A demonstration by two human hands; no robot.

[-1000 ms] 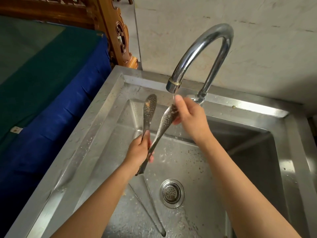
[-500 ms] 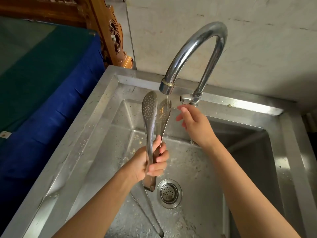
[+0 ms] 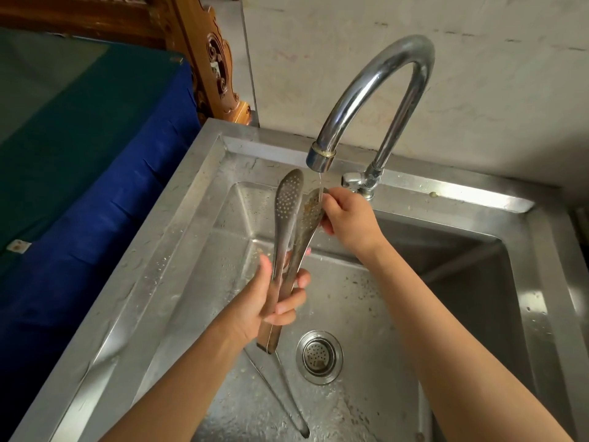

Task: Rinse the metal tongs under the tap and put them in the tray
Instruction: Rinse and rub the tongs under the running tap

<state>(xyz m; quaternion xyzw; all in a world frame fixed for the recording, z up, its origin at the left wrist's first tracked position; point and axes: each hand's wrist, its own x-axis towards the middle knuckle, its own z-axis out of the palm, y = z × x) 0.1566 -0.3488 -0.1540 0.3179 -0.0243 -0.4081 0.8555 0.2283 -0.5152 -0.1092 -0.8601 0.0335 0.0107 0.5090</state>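
Head view: my left hand (image 3: 259, 303) is gripping the metal tongs (image 3: 285, 240) low down, their long axis rising from those fingers (image 3: 288, 303) toward the tap (image 3: 366, 90). My right hand (image 3: 350, 223) is pinching the right blade (image 3: 307, 215) under the trickle (image 3: 320, 181).

— What hems in the right hand (image 3: 349, 221)?
— The tap (image 3: 376, 78): its spout just above the fingers, its base just behind. The tongs (image 3: 287, 224) touch its left side.
— And the left hand (image 3: 271, 301)?
— Open basin to its left, up to the sink (image 3: 191, 218) wall. Below it lie a second pair of tongs (image 3: 280, 393) and the drain (image 3: 319, 356).
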